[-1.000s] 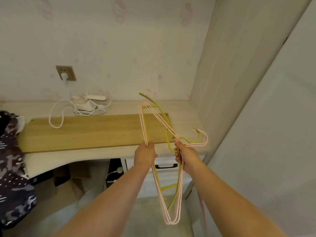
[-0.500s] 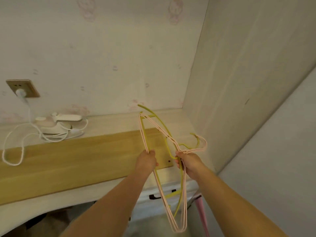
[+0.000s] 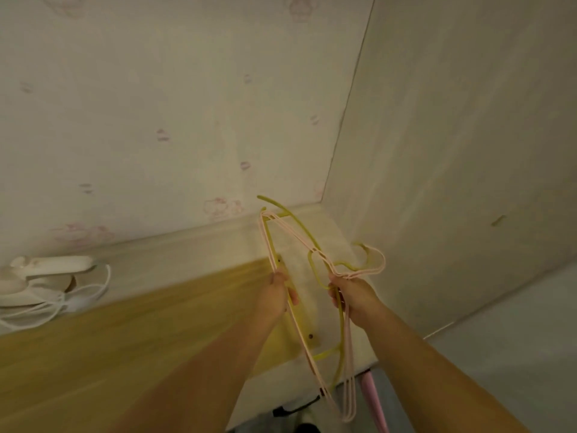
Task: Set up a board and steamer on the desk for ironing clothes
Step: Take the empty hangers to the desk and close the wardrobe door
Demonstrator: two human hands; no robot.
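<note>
Board [image 3: 131, 332] lay flat on desk [image 3: 187, 245]; steamer [image 3: 40, 276] sat at 9 o'clock of board's far end, cord [image 3: 78, 295] coiled beside it. We held bunch of hangers [image 3: 315, 254] above board's right end: left hand [image 3: 276, 292] gripped one side, right hand [image 3: 351, 292] gripped neck under hooks. We judged hangers best parked at 12 o'clock corner, clear of board, hooks kept together. Patterned wall [image 3: 156, 120] behind; plain panel [image 3: 452, 151] at 3 o'clock.
</note>
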